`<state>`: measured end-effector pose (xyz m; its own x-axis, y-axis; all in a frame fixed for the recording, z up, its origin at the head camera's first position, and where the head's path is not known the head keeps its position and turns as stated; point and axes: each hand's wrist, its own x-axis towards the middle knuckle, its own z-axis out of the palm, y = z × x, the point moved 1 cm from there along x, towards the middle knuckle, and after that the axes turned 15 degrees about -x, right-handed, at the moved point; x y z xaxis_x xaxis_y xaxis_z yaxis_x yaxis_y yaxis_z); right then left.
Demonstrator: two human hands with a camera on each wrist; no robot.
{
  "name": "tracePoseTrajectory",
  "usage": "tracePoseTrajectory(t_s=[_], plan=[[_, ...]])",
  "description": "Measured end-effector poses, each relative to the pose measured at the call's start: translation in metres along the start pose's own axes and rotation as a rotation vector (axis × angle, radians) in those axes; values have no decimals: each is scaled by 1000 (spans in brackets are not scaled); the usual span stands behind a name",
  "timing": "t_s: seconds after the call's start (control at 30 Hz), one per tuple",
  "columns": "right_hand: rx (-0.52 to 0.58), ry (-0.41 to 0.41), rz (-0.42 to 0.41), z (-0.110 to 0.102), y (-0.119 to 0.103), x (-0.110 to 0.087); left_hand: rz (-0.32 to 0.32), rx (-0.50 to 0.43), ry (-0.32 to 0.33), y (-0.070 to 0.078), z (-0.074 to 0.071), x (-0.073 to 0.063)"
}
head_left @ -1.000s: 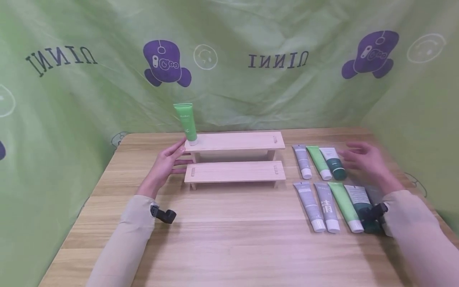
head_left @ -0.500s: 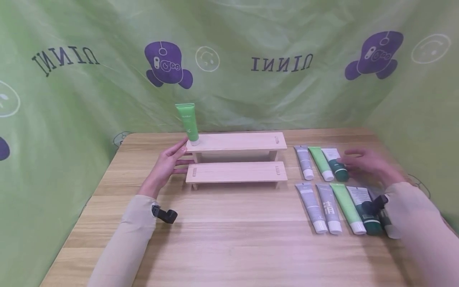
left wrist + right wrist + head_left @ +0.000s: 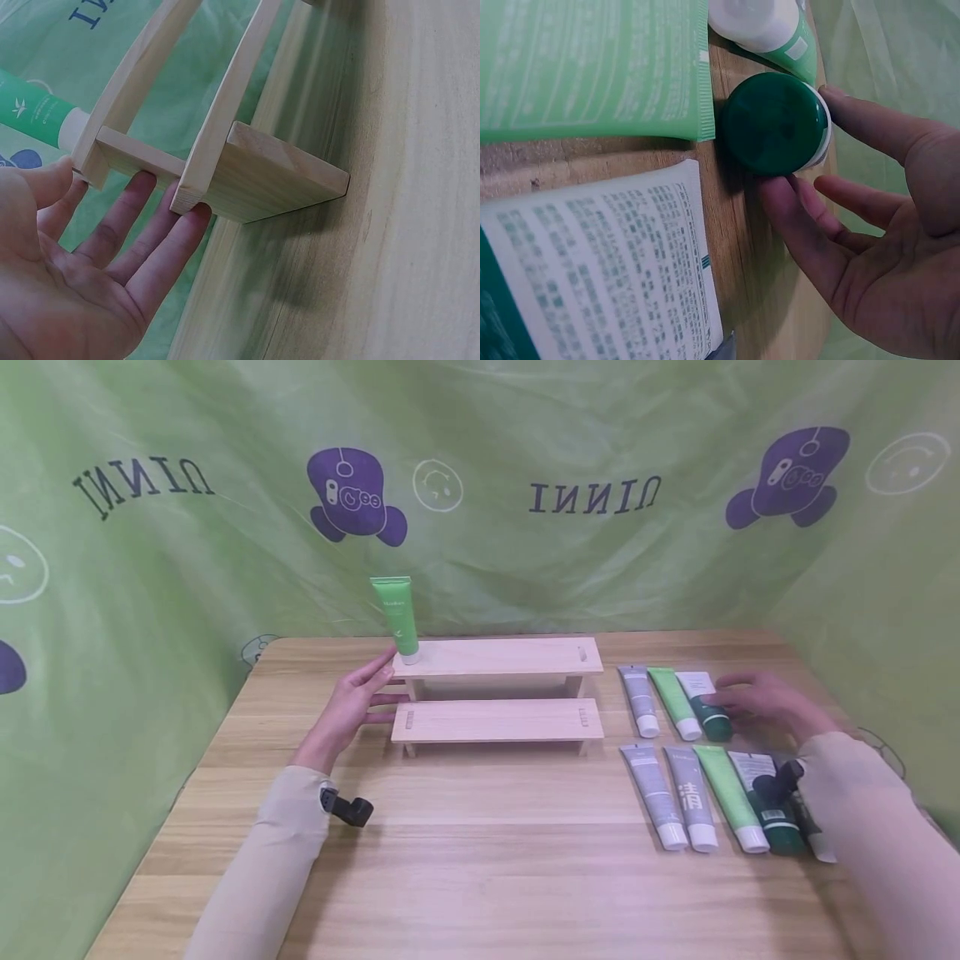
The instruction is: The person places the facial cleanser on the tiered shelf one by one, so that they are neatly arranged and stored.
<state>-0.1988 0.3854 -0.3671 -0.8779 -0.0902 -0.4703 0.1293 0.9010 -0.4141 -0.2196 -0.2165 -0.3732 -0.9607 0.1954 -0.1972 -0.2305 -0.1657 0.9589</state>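
My left hand (image 3: 347, 710) is at the left end of a two-step wooden display stand (image 3: 498, 720), its fairly straight fingers touching the board ends. In the left wrist view the thumb lies by the upper board's corner. A bright green squeeze tube (image 3: 397, 618) stands upright on its white cap at the upper step's left end. My right hand (image 3: 768, 700) is at a white squeeze tube with a dark green cap end (image 3: 712, 720), lying on the table. In the right wrist view thumb and fingers pinch it from either side of its dark green cap (image 3: 772, 124).
Beside the held tube lie a light green tube (image 3: 675, 703) and a grey tube (image 3: 640, 702). A nearer row holds grey tubes (image 3: 654, 797), a green tube (image 3: 731, 800) and a white-and-green tube (image 3: 772, 810), partly under the right sleeve. A green curtain (image 3: 480, 560) hangs behind the table.
My right hand has moved slightly left and down onto the white-and-dark-green tube, its fingers closing in on it. The left hand stays at the stand; the view has shifted a little.
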Motion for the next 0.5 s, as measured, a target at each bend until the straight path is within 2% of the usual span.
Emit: tracePoseTrajectory(t_s=[0.27,0.5], plan=[[-2,-28,36,-2,1,4,0,-4,0,-1,0,1],[13,-52,20,-2,4,10,4,2,-1,-1,1,0]])
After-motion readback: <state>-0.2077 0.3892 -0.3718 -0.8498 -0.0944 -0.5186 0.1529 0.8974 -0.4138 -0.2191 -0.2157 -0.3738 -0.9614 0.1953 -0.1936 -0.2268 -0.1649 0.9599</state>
